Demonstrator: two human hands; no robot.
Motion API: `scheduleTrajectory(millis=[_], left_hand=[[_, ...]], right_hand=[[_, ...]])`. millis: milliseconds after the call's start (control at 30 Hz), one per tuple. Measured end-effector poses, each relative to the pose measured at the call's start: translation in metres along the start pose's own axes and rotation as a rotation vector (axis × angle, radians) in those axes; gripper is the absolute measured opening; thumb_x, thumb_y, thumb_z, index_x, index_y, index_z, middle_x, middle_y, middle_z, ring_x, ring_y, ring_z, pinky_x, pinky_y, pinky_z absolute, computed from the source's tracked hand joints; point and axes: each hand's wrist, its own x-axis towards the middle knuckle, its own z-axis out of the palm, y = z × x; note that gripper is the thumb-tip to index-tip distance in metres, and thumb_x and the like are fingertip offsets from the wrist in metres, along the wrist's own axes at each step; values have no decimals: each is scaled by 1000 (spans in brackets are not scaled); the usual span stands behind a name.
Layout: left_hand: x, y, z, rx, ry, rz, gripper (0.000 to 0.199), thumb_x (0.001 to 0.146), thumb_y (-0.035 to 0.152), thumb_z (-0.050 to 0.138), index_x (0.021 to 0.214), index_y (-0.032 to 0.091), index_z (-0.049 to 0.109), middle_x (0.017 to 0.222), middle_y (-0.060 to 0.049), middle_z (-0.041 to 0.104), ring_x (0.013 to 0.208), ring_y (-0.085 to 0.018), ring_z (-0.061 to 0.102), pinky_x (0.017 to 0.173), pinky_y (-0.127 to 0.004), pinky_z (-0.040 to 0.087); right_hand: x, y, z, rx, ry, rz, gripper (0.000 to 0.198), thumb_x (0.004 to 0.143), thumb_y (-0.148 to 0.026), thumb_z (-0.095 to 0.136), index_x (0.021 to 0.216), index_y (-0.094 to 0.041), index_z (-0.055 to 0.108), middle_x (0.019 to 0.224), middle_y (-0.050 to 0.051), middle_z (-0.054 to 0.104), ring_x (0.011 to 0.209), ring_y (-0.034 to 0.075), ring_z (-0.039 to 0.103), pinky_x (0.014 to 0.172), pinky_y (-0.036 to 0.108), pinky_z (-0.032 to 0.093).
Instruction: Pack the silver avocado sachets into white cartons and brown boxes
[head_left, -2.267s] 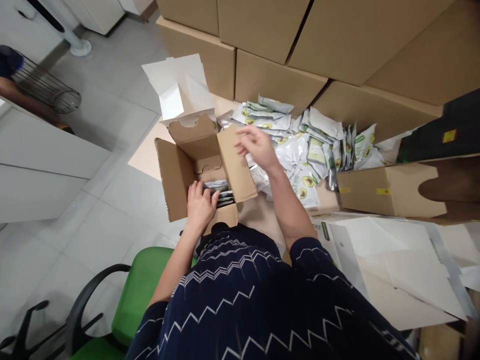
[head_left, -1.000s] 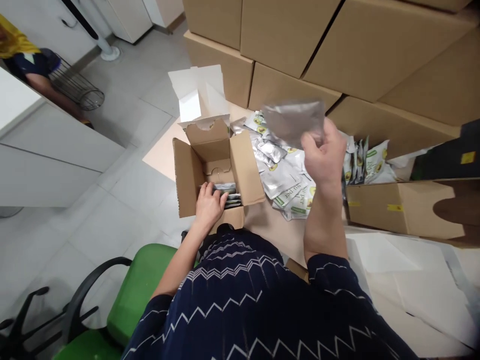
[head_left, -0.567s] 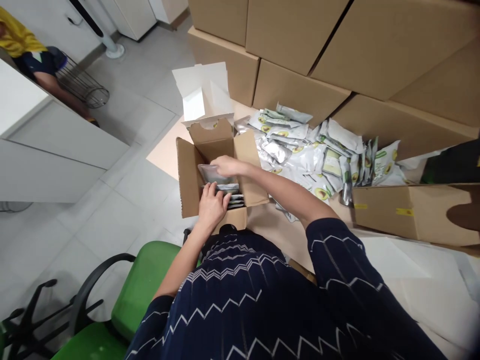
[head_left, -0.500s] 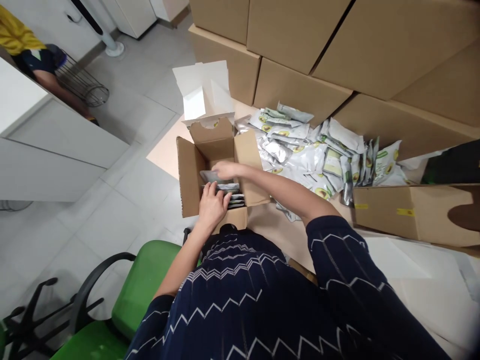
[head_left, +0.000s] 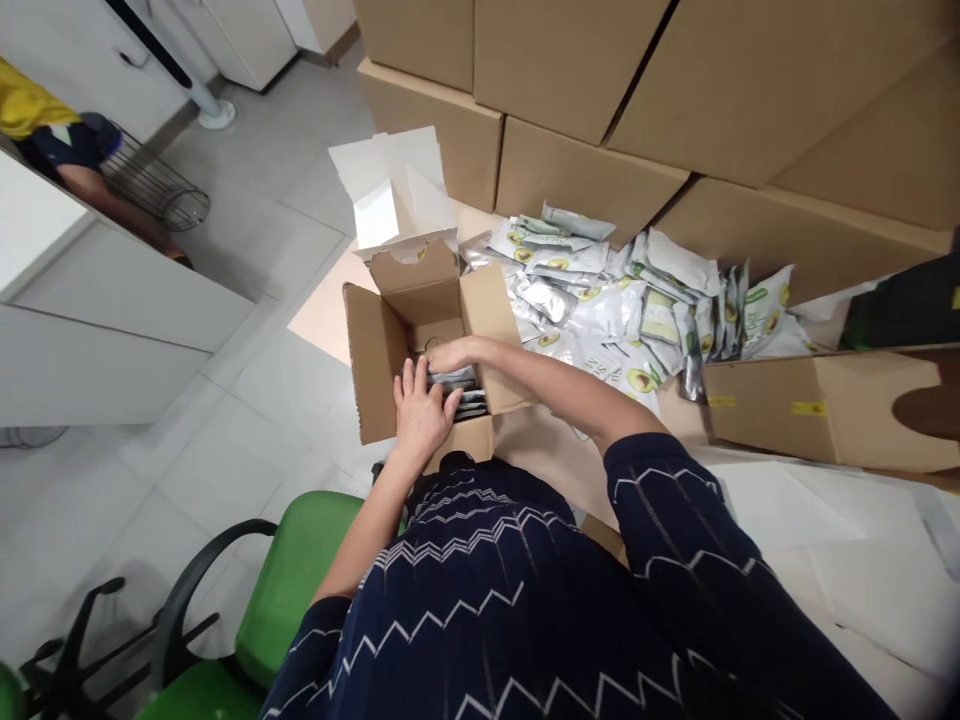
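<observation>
An open cardboard box (head_left: 367, 370) stands in front of me with its flaps out. Several flat pouches (head_left: 471, 408) are packed upright in its near part. My left hand (head_left: 422, 408) lies over the left side of these pouches, fingers stretched out and a little apart. Down inside the box, my right hand (head_left: 448, 354) is closed at the top of a grey-white pouch (head_left: 457, 378), just behind the packed ones. Its fingertips are partly hidden. To the right, a loose heap of white pouches (head_left: 607, 310) printed with avocados covers the table.
Behind the heap rise stacked cardboard boxes (head_left: 585, 170). An open white carton (head_left: 405, 190) stands beyond my box, and another open cardboard box (head_left: 765, 410) is at the right. A green chair (head_left: 292, 560) is at the lower left; a person in yellow (head_left: 30, 100) is at the far left.
My right hand has pushed the pouch deeper into the box, beside the others. My left hand's fingers have stretched out more over the packed pouches. The view has shifted slightly.
</observation>
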Motion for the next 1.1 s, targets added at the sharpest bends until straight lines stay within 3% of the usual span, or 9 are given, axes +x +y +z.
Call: scheduleTrajectory(millis=[200, 333, 467, 533, 600, 700, 800, 933, 1100], left_hand=[[3, -3, 1, -8, -19, 27, 45, 99, 49, 42, 93, 15, 71, 154, -20, 44, 148, -41, 29, 118, -66, 25], [3, -5, 3, -40, -20, 30, 46, 98, 49, 42, 91, 15, 71, 154, -21, 43, 148, -41, 30, 117, -67, 26], [4, -4, 2, -48, -16, 27, 46, 99, 49, 41, 90, 15, 71, 153, -20, 45, 148, -40, 31, 118, -66, 25], [4, -4, 1, -47, -15, 30, 47, 99, 49, 40, 90, 15, 71, 153, -20, 45, 148, -40, 31, 118, -66, 26], [4, -3, 0, -41, -13, 36, 48, 99, 49, 39, 90, 14, 71, 153, -20, 46, 148, -40, 31, 118, -66, 26], [4, -4, 0, -21, -12, 41, 48, 99, 49, 39, 91, 14, 71, 152, -21, 46, 147, -40, 32, 117, -66, 27], [4, -4, 1, 8, -12, 45, 49, 99, 49, 39, 91, 13, 72, 151, -22, 46, 146, -41, 34, 117, -66, 28], [4, -4, 2, 18, 4, 52, 47, 99, 49, 40, 92, 15, 72, 151, -20, 48, 146, -40, 35, 116, -65, 29], [4, -4, 2, 9, -4, 41, 49, 99, 49, 39, 92, 15, 72, 151, -20, 48, 146, -40, 35, 116, -65, 29]], right_hand=[[-16, -10, -11, 184, 141, 78, 39, 98, -31, 46, 112, -6, 72, 119, 17, 71, 106, 22, 67, 90, 27, 48], [-71, 9, -18, 518, 768, 44, 35, 99, -31, 46, 122, -16, 66, 120, 10, 71, 101, 16, 67, 90, 27, 50], [-125, 58, 10, 634, 1196, 344, 38, 99, -29, 39, 129, -17, 59, 113, 10, 71, 96, 17, 68, 89, 33, 53], [-135, 75, 42, 508, 1142, 558, 38, 94, -25, 47, 128, -14, 60, 118, 15, 69, 107, 23, 65, 96, 41, 51], [-130, 77, 79, 378, 893, 704, 45, 85, -20, 58, 129, -13, 61, 129, 21, 63, 122, 33, 57, 103, 50, 45], [-111, 59, 130, 351, 724, 743, 58, 68, -15, 73, 126, -14, 65, 143, 25, 53, 137, 46, 41, 110, 64, 33], [-96, 41, 162, 275, 739, 717, 59, 76, -21, 69, 134, -18, 60, 152, 20, 46, 146, 43, 29, 117, 63, 23], [-95, 45, 179, 150, 750, 695, 49, 93, -18, 46, 141, -20, 56, 159, 15, 38, 148, 40, 27, 119, 64, 14], [-126, 50, 162, 120, 795, 700, 46, 95, -17, 39, 134, -25, 63, 152, 11, 50, 143, 36, 39, 117, 60, 24]])
